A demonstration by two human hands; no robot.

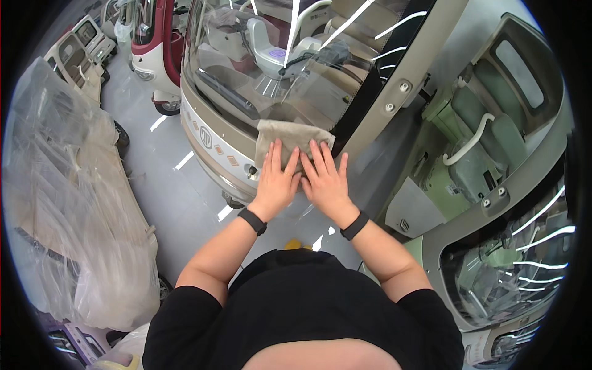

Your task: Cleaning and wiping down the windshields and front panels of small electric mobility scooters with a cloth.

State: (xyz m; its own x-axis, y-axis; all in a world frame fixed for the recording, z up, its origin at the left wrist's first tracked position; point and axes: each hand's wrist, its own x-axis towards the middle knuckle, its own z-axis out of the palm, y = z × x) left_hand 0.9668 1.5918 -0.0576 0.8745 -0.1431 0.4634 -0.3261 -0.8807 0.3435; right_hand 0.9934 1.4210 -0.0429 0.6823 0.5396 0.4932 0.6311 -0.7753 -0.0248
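Note:
A folded beige cloth lies over the front corner of a small cabin vehicle, across the lower edge of its windshield and the white front panel. My left hand rests on the left part of the cloth with its fingers extended. Beside it, my right hand presses on the right part, fingers spread. The two thumbs nearly meet at the cloth's near side. Neither hand is curled around the cloth. Behind the glass are a grey steering column and tan seats.
A beige windshield pillar rises on the right. Farther right stands a green open-sided vehicle with a white grab handle. Plastic film covers a vehicle on the left. A red-and-white vehicle stands beyond on the glossy grey floor.

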